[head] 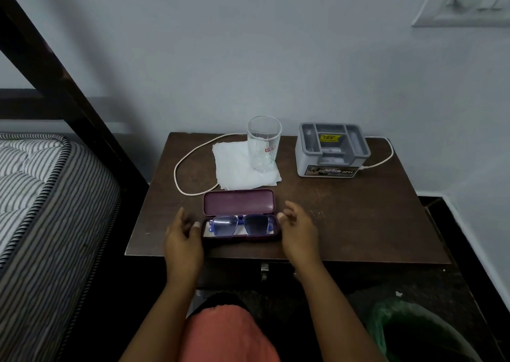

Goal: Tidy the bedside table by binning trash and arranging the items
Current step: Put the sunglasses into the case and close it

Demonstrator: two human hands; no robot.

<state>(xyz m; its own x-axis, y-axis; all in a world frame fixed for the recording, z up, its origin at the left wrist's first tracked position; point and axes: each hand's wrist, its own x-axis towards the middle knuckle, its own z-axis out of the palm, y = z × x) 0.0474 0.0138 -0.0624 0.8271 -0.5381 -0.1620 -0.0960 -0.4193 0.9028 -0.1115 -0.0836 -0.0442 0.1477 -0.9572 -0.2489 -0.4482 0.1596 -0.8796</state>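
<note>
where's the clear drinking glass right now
Head view: the clear drinking glass stands on the white tissue near the wall, left of the grey plastic organiser box.

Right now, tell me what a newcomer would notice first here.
The open maroon glasses case at the front of the table, blue sunglasses lying inside, with the left hand and right hand open on either side. Behind it, a glass stands on a white napkin; a grey organiser box sits back right.
</note>
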